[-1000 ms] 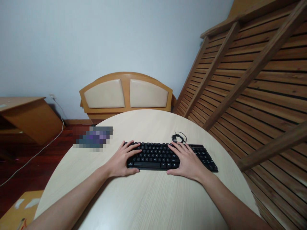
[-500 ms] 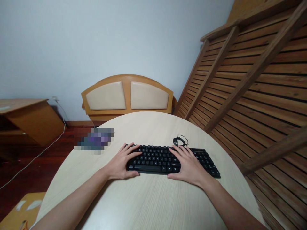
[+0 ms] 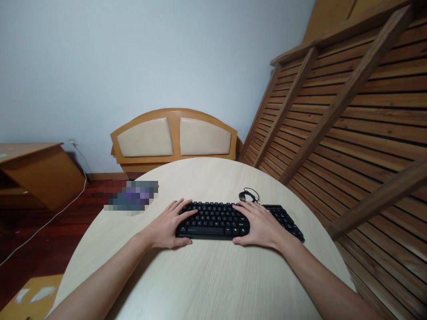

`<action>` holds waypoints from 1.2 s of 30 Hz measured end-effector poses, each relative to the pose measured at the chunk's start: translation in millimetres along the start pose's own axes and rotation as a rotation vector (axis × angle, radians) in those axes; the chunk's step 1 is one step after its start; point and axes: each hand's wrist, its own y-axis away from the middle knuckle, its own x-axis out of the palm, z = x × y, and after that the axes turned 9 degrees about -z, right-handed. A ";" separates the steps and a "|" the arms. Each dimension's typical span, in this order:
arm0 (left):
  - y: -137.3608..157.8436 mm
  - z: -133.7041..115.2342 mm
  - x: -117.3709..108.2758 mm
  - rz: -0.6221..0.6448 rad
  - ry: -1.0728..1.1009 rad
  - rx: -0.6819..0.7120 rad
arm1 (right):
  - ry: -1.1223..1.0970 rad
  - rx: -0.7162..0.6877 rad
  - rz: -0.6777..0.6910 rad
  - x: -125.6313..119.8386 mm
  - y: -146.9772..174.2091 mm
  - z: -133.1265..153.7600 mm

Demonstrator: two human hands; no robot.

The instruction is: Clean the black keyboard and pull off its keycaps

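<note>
A black keyboard (image 3: 210, 221) lies on the pale wood-grain round table (image 3: 200, 275), straight in front of me. Over its left end rests my left hand (image 3: 168, 226), open, with the fingers spread across the keys towards the back edge and the thumb along the front edge. My right hand (image 3: 258, 224) lies open across the keyboard, left of the number pad (image 3: 288, 222), its thumb also by the front edge. It hides some of the keys. Behind the right hand a coiled black cable (image 3: 248, 194) sits on the table.
A pixelated flat item (image 3: 135, 196) is at the table's left edge. Beyond the table stands a padded wooden headboard (image 3: 173, 133). A slatted wooden frame (image 3: 333, 124) leans on the right. At the left are a wooden desk (image 3: 43, 173) and a white cord (image 3: 50, 224) on the floor.
The view has shifted slightly, so the headboard appears a little lower and the slatted frame further left. Both hands remain at the same places on the keyboard.
</note>
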 end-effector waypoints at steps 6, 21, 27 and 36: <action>-7.4 -8.4 -19.6 0.039 -0.029 0.071 | -0.081 0.024 0.152 -33.4 -12.9 1.8; 0.4 15.6 -44.2 -0.342 0.329 -0.179 | 0.242 -0.007 -0.031 -66.0 -37.3 34.3; 0.0 25.2 -27.2 -0.613 0.488 -0.502 | 0.413 -0.048 -0.150 -52.6 -53.9 29.8; -2.9 30.7 -7.8 -0.634 0.579 -0.728 | 0.238 -0.005 -0.225 -31.0 -61.8 30.8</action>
